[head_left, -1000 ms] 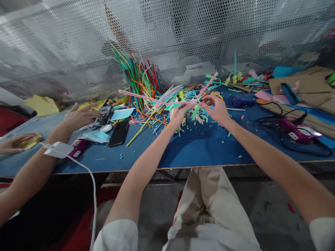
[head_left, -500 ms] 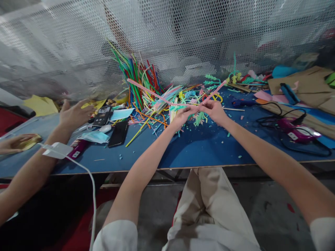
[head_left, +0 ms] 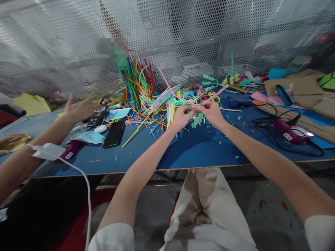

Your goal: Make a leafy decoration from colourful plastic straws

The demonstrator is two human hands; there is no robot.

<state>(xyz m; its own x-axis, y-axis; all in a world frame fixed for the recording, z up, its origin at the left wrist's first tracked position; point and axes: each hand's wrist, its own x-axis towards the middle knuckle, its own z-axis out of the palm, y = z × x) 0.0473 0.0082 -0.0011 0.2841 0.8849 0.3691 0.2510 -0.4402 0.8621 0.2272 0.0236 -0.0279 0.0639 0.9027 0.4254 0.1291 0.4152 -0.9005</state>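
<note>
Hands of a neighbouring person come first at the far left: one [head_left: 9,142] rests on a yellow crumpled sheet, the other [head_left: 80,108] hovers open over a phone [head_left: 97,116] with a lit screen. A white cable [head_left: 78,170] runs off that forearm. Beside it lie a second, dark phone [head_left: 114,134], two pale blue face masks [head_left: 119,113], a white oval object and a magenta tool.

Behind these, one thick bundle of long, thin plastic strips [head_left: 136,82] in green, red, orange and blue leans against the perforated metal screen, with loose strips fanned over the blue table [head_left: 199,150].

At the centre, the left hand [head_left: 181,118] and the right hand [head_left: 213,112] meet, fingertips pinched shut on one pink strip [head_left: 172,91]; its two ends angle up and outward in a shallow V above the pile. Small fringed cuttings and crumbs litter the surface around them.

Farther right sit a blue tool [head_left: 239,103], a black looped cord and one magenta glue gun [head_left: 293,130], then flat brown cardboard sheets [head_left: 306,90].
</note>
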